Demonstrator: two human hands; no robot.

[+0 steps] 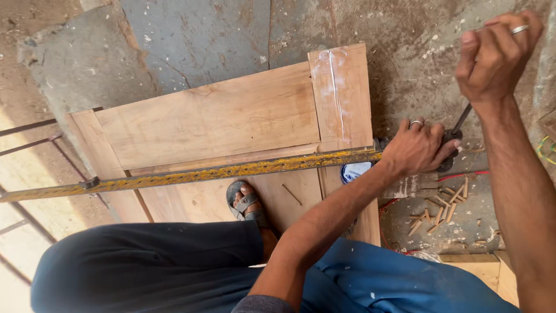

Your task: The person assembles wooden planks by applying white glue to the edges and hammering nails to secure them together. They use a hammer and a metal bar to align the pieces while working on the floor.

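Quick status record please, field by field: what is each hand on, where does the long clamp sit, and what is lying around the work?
left hand: grips the head end of the bar clamp, at the panel's right edge
right hand: closed on the clamp handle, raised above the head
bar clamp: long yellow bar lying across the wooden panel
wooden panel: framed, flat on the concrete floor
foot: in a sandal, planted on the panel
wooden pegs: scattered on the floor to the right
brush: lying below the left hand
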